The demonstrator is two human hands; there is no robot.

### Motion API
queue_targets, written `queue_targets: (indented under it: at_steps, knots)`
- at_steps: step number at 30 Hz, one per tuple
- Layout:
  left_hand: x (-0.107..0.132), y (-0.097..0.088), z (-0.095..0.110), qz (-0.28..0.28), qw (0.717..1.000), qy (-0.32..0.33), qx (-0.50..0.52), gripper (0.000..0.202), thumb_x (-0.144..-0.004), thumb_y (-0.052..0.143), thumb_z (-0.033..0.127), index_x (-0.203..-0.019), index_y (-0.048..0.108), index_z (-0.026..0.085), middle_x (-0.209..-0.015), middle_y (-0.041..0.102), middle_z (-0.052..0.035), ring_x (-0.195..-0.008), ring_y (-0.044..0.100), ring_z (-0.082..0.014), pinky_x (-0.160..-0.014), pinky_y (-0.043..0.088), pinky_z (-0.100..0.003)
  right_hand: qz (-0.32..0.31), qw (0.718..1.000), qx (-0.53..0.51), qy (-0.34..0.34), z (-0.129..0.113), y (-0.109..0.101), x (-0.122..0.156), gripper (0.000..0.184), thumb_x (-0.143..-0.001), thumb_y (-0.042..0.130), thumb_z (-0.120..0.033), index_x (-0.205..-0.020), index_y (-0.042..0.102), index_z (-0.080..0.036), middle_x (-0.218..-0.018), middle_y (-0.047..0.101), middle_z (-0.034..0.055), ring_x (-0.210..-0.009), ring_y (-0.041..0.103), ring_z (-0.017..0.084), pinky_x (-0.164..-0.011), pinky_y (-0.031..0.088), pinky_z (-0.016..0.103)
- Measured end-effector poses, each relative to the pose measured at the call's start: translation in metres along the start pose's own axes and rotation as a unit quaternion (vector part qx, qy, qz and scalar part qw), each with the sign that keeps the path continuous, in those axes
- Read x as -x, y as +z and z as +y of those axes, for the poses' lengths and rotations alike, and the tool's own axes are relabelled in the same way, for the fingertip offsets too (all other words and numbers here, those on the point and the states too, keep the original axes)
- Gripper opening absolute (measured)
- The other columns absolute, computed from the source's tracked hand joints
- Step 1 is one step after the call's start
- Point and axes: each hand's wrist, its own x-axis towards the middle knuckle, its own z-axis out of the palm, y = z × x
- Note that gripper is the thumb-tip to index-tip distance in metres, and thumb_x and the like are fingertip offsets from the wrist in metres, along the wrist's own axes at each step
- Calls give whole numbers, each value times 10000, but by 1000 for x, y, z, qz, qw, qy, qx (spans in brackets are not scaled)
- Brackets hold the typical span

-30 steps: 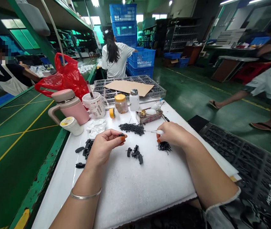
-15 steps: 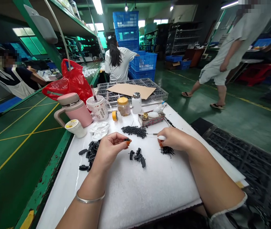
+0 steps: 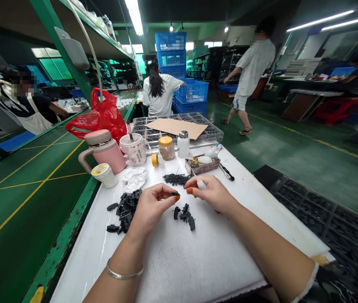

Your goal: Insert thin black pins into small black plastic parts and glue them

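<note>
My left hand (image 3: 152, 207) pinches a small black plastic part (image 3: 175, 194) between thumb and fingers. Facing it, a short gap away, my right hand (image 3: 214, 194) is closed around a small white tool (image 3: 201, 184); its thin tip is hard to see now, and whether the fingertips also hold a tiny piece I cannot tell. Below the hands lie several curved black parts (image 3: 185, 213) on the white work surface (image 3: 179, 261). A larger heap of black parts (image 3: 127, 210) is beside my left hand. Behind the fingers spreads a pile of tiny black rings (image 3: 175, 179).
A pink flask (image 3: 107, 152), a white lidded tub (image 3: 104, 175), a cup (image 3: 133, 149), a yellow-lidded jar (image 3: 166, 148) and a white bottle (image 3: 183, 144) line the back. A small box (image 3: 202, 166) and a cutter (image 3: 227, 171) are at right. A person in white (image 3: 256, 67) walks beyond.
My right hand has moved left from the thin black pins toward my left hand, keeping the white tool. My left hand keeps its part. The walking person has moved farther off to the left.
</note>
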Motion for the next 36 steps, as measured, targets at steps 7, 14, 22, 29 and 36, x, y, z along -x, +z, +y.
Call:
queue_targets:
  at_steps: [7, 14, 22, 29, 36]
  knots:
    - [2, 10, -1, 29, 998, 51, -39, 228, -688, 755, 335, -757, 662, 138, -812, 627, -61, -782, 587, -165, -680, 493, -261, -38, 976, -211, 35, -3, 21, 3, 434, -700, 732, -426, -1000, 697, -115, -749, 657, 48, -597, 531, 97, -538, 406, 203]
    - [-2, 14, -2, 22, 998, 19, 62, 512, -626, 795, 226, -1062, 530, 175, -819, 635, -21, -792, 611, -150, -756, 511, -283, 28, 971, -227, 67, -2, 22, -1, 368, -654, 761, -401, -837, 697, -87, -642, 621, 29, -556, 504, 91, -527, 396, 209]
    - [-3, -13, 3, 166, 978, 29, 121, 379, -680, 755, 307, -991, 591, 166, -911, 635, -34, -838, 604, -136, -708, 521, -238, 89, 968, -229, 37, 5, 3, -3, 317, -717, 710, -356, -930, 702, -120, -671, 586, 4, -596, 465, 76, -574, 369, 205]
    - [-26, -10, 13, 83, 989, 11, -120, 190, -751, 644, 302, -894, 643, 177, -811, 652, -35, -753, 607, -167, -677, 504, -286, 101, 960, -260, 22, -1, -4, -3, 307, -678, 741, -331, -856, 626, -109, -644, 569, -10, -586, 479, 78, -558, 377, 203]
    - [-62, 2, -6, 0, 802, 59, -595, 254, -749, 498, 118, -781, 738, 196, -781, 710, -96, -771, 629, -237, -695, 410, -317, 91, 972, -216, 4, 5, 1, -5, 246, -708, 703, -320, -817, 633, -110, -665, 597, 14, -582, 489, 90, -546, 382, 214]
